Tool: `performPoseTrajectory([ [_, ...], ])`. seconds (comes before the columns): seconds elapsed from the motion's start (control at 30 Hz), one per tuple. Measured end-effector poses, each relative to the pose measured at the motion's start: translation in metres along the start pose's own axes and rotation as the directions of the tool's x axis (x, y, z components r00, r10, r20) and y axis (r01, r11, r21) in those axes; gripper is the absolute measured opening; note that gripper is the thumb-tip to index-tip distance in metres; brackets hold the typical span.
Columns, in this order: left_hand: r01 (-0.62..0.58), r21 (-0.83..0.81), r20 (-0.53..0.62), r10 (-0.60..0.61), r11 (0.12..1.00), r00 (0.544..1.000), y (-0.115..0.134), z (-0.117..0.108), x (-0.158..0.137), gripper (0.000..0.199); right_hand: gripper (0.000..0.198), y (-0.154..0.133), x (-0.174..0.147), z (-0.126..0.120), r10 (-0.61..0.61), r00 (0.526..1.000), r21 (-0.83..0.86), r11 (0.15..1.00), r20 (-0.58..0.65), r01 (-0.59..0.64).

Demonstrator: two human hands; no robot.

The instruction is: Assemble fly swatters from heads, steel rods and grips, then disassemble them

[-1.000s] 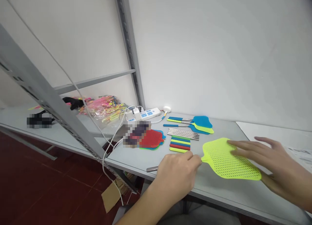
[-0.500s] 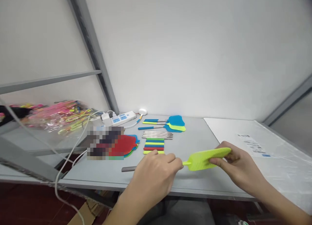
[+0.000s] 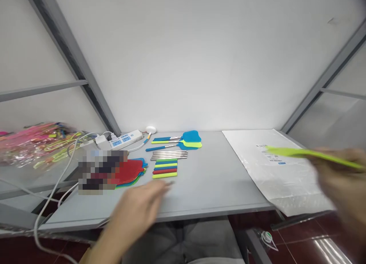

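My left hand (image 3: 138, 207) is closed around a thin metal rod (image 3: 170, 183), whose grey tip pokes out past the fingers; the rest is mostly covered by the hand. Far to the right, my right hand (image 3: 343, 180), smeared by motion, grips a yellow-green fly swatter head (image 3: 288, 152), seen nearly edge-on. Just beyond my left hand lies a row of coloured handle grips (image 3: 165, 168). Behind them is a row of metal rods (image 3: 169, 155), and farther back are several whole fly swatters (image 3: 191, 136) in blue and yellow-green. Left of the grips, a red swatter head (image 3: 128, 170) tops a stack.
A white plastic sheet (image 3: 274, 184) with a label covers the table's right side. A power strip (image 3: 126, 141) with plugs and cables stands at the back left. Bagged colourful items (image 3: 42, 142) lie beyond the metal frame post (image 3: 74, 58). A pixelated patch hides the area left of the red head.
My hands have moved apart. The yellow-green head has gone right, away from the rod in my left hand. The view has turned to the right.
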State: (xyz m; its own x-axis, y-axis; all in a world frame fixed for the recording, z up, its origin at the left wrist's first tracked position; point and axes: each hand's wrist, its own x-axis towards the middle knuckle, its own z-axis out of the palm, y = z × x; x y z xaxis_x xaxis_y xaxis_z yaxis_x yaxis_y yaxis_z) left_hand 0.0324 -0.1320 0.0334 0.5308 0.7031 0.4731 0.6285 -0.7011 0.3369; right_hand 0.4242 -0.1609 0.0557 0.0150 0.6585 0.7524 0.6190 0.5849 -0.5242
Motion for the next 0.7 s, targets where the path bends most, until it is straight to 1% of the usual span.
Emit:
performPoseTrajectory([
  [0.03,0.085,-0.039,-0.077,-0.088,0.996,0.993,-0.006,-0.004,-0.003,0.012,0.018,0.001,0.004,-0.007,0.008,0.998,-0.021,1.000,-0.060,-0.009],
  [0.07,0.130,-0.105,-0.118,-0.142,0.986,0.983,-0.007,-0.007,-0.004,0.010,0.018,0.001,0.007,-0.009,0.035,0.994,-0.072,0.997,-0.103,-0.042],
  [0.1,0.168,-0.198,-0.110,-0.193,0.966,0.975,-0.005,-0.006,-0.003,0.013,0.017,-0.001,0.010,-0.007,0.060,0.997,-0.066,0.996,-0.044,-0.063],
  [0.13,0.194,-0.311,-0.068,-0.225,0.930,0.972,0.001,-0.004,0.001,0.018,0.016,-0.005,0.012,0.000,0.066,0.996,-0.012,0.998,0.063,-0.066],
  [0.17,0.221,-0.433,-0.031,-0.259,0.874,0.965,0.010,0.001,0.005,0.026,0.015,-0.010,0.013,0.010,0.060,0.982,0.058,0.996,0.181,-0.071],
  [0.2,0.243,-0.559,-0.014,-0.302,0.793,0.953,0.019,0.007,0.010,0.034,0.015,-0.015,0.014,0.022,0.065,0.967,0.101,0.991,0.247,-0.092],
  [0.27,0.272,-0.759,0.045,-0.368,0.592,0.929,0.033,0.017,0.019,0.047,0.020,-0.026,0.018,0.046,0.086,0.951,0.099,0.988,0.298,-0.120],
  [0.33,0.260,-0.899,0.097,-0.417,0.353,0.904,0.039,0.024,0.025,0.054,0.021,-0.034,0.021,0.064,0.090,0.932,0.076,0.989,0.350,-0.124],
  [0.4,0.229,-0.964,0.147,-0.445,0.136,0.884,0.037,0.024,0.028,0.055,0.018,-0.039,0.024,0.075,0.072,0.895,0.070,0.991,0.441,-0.115],
  [0.47,0.201,-0.979,0.189,-0.457,-0.023,0.869,0.031,0.021,0.027,0.053,0.017,-0.043,0.025,0.082,0.056,0.861,0.066,0.992,0.505,-0.103],
  [0.5,0.183,-0.980,0.199,-0.463,-0.080,0.864,0.029,0.020,0.027,0.051,0.017,-0.045,0.026,0.085,0.048,0.856,0.064,0.994,0.515,-0.094],
  [0.6,0.109,-0.970,0.206,-0.498,-0.218,0.842,0.024,0.015,0.023,0.043,0.018,-0.055,0.033,0.095,-0.001,0.861,0.068,0.997,0.509,-0.039],
  [0.7,0.033,-0.950,0.201,-0.528,-0.311,0.825,0.022,0.012,0.018,0.036,0.023,-0.068,0.047,0.108,-0.077,0.837,0.091,0.995,0.542,0.033],
])
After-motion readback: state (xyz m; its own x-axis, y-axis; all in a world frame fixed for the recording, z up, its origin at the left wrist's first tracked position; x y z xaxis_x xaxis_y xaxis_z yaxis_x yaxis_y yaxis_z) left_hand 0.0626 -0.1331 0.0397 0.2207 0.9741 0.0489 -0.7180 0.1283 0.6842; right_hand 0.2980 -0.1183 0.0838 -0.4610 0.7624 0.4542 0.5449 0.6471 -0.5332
